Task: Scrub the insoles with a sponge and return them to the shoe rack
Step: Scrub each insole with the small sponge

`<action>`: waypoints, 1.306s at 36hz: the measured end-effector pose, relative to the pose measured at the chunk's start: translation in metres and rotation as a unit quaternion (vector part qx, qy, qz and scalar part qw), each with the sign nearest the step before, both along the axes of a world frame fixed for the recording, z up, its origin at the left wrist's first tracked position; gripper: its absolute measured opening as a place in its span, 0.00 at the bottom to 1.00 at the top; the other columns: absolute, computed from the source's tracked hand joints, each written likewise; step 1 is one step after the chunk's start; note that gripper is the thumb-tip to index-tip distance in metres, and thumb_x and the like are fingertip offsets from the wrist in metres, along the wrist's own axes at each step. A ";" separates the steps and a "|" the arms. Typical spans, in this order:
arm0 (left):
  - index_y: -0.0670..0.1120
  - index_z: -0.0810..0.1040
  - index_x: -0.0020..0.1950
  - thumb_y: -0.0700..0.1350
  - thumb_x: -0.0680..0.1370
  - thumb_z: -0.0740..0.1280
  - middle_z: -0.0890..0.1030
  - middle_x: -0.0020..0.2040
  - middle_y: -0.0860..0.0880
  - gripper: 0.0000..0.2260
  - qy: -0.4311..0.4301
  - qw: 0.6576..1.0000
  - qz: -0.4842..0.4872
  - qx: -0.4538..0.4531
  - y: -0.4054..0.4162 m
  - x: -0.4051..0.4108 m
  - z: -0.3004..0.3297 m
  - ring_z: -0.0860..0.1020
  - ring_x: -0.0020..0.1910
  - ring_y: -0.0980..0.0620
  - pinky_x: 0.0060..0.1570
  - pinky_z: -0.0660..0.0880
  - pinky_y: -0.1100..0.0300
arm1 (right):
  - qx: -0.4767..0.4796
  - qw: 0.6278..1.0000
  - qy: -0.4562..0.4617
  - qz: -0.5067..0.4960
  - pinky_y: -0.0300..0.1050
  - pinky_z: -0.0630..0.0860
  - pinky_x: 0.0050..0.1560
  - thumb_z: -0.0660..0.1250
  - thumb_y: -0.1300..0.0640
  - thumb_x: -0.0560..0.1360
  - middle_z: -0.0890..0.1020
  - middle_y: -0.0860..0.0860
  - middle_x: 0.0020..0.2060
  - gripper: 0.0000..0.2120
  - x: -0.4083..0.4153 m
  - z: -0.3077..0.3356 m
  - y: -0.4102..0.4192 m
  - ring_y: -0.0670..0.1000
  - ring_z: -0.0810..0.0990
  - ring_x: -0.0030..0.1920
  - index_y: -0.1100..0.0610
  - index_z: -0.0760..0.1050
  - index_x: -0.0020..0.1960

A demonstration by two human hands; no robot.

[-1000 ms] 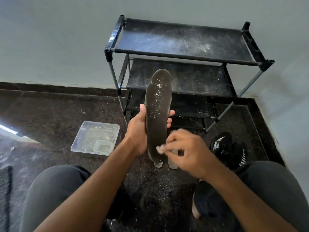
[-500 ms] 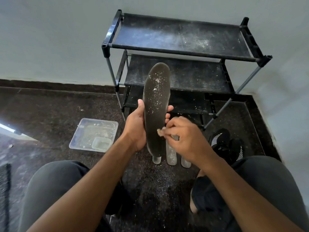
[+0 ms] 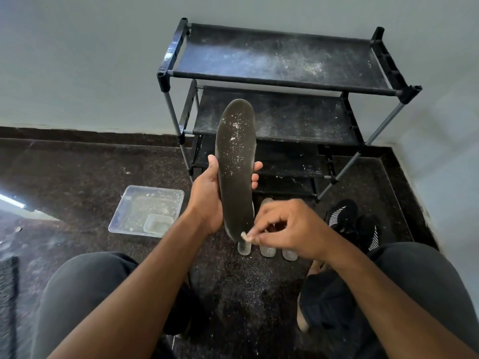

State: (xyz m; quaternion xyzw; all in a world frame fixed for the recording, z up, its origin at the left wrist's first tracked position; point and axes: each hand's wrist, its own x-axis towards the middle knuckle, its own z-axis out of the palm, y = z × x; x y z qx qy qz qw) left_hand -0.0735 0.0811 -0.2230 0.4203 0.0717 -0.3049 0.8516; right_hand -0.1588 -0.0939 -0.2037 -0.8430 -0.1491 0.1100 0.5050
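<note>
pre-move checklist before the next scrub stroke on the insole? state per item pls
1. Left hand grips insole mid-length: ok.
2. Right hand pinches sponge piece: ok.
3. Sponge at insole's lower end: ok; actual contact: cannot tell.
4. White specks on insole's upper half: not ok, scrubbing unfinished.
5. Shoe rack shelves free for return: ok, though dusty.
6. Sponge wetness: cannot tell.

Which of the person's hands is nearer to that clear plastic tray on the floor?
The left hand. It holds the dark insole just right of the clear tray. The right hand, pinching a small sponge piece at the insole's lower end, is farther right.
</note>
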 end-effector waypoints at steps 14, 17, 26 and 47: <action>0.38 0.76 0.70 0.64 0.86 0.44 0.81 0.66 0.38 0.36 -0.012 1.000 0.000 0.015 -0.001 -0.001 0.002 0.81 0.51 0.46 0.61 0.76 0.49 | 0.011 0.992 -0.077 -0.099 0.35 0.75 0.41 0.76 0.62 0.74 0.84 0.47 0.42 0.04 0.007 0.003 -0.004 0.45 0.81 0.41 0.58 0.87 0.48; 0.37 0.76 0.70 0.64 0.86 0.45 0.80 0.67 0.36 0.36 -0.007 1.000 -0.001 -0.002 -0.004 -0.002 0.003 0.80 0.49 0.46 0.62 0.76 0.49 | -0.084 0.990 -0.087 -0.077 0.31 0.69 0.38 0.76 0.59 0.74 0.82 0.45 0.41 0.04 0.008 -0.010 0.007 0.40 0.78 0.38 0.56 0.88 0.48; 0.37 0.76 0.70 0.64 0.86 0.44 0.81 0.66 0.37 0.36 -0.014 1.000 -0.006 0.006 -0.004 -0.002 0.002 0.81 0.49 0.46 0.61 0.77 0.48 | -0.016 0.986 -0.107 -0.126 0.32 0.71 0.39 0.76 0.61 0.74 0.83 0.47 0.42 0.04 0.009 -0.001 0.001 0.43 0.79 0.38 0.57 0.87 0.49; 0.35 0.75 0.70 0.65 0.85 0.45 0.80 0.66 0.37 0.38 -0.001 1.000 -0.008 -0.007 -0.004 0.001 -0.003 0.81 0.49 0.47 0.62 0.76 0.49 | -0.021 0.996 -0.055 -0.060 0.38 0.73 0.36 0.76 0.66 0.71 0.83 0.46 0.39 0.05 0.001 -0.001 0.004 0.46 0.80 0.36 0.57 0.87 0.43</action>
